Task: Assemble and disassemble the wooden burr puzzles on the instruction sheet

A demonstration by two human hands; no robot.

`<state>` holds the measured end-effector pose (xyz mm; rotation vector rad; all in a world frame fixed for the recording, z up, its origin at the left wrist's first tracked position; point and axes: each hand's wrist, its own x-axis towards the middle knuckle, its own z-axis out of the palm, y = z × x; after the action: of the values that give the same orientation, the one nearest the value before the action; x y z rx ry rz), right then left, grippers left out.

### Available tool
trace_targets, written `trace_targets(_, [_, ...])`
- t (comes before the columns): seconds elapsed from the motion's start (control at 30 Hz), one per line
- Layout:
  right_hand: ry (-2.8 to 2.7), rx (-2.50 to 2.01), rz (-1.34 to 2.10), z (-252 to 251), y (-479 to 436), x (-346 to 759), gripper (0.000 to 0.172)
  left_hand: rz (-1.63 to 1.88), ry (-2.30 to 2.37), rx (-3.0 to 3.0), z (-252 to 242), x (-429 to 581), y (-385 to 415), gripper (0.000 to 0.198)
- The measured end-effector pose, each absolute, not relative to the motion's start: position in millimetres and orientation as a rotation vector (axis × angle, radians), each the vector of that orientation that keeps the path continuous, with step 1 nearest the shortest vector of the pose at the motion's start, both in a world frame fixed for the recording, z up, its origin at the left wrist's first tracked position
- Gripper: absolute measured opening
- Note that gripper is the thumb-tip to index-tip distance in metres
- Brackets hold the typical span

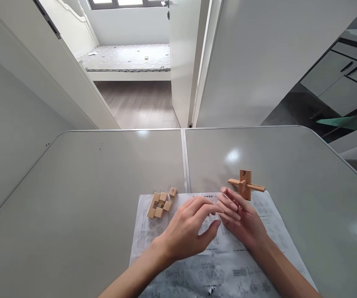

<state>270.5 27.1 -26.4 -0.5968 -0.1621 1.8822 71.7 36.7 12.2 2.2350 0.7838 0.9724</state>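
Note:
My left hand (190, 229) and my right hand (242, 219) meet over a printed instruction sheet (228, 269) on the grey table (88, 186). Their fingertips touch each other near the sheet's top. The fingers are loosely curved and nothing shows between them. A wooden cross-shaped puzzle (246, 185) stands upright just beyond my right hand's fingertips. A chain of small wooden cubes (161, 204) lies flat at the sheet's top left corner, a short way left of my left hand.
The table has a seam (184, 161) down its middle and rounded far corners. Beyond it an open doorway (135, 82) shows a wooden floor and a low white platform. Grey cabinets (346, 78) stand at the far right.

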Motion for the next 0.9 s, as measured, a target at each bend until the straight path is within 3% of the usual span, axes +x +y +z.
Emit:
trace_targets(0.13, [-0.159,-0.582,1.880,-24.1,28.4,268.8,0.012,0.984,0.976,2.528,14.7,56.2,43.2,0.021])
trace_targets(0.4, [-0.175,-0.604,1.876,-27.6,26.6,272.0,0.010,0.817,1.559,2.576,1.1,21.9,46.5,0.025])
trace_targets(0.9, [-0.190,-0.611,1.872,-20.2,30.0,270.1,0.014,0.761,1.557,2.539,-15.3,-2.8,49.9,0.032])
